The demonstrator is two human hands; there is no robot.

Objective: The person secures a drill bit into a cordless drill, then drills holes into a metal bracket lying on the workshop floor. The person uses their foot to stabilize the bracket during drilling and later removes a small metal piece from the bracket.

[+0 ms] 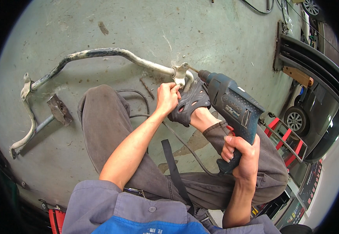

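Note:
My right hand (244,155) is closed around the handle of a dark blue corded power drill (234,101). The drill's bit (193,69) reaches the upper end of a metal bracket (180,75) on a bent metal anti-roll bar (105,52). At the bracket's lower end, my left hand (168,96) pinches the metal with thumb and fingers. The bar lies across the floor, with a second bracket (26,87) near its left end. Below the bar lies a sledgehammer (60,110), its handle running beneath the bar's left arm. The bit's exact contact with the bracket is unclear.
My shoe (191,101) is right beside the bar's right end. The drill's cord (187,146) runs between my legs. A rusty rod (147,88) lies on the floor. Toward the right are a red-and-silver metal frame (286,139), a dark bumper-like part (315,61) and a car (324,125).

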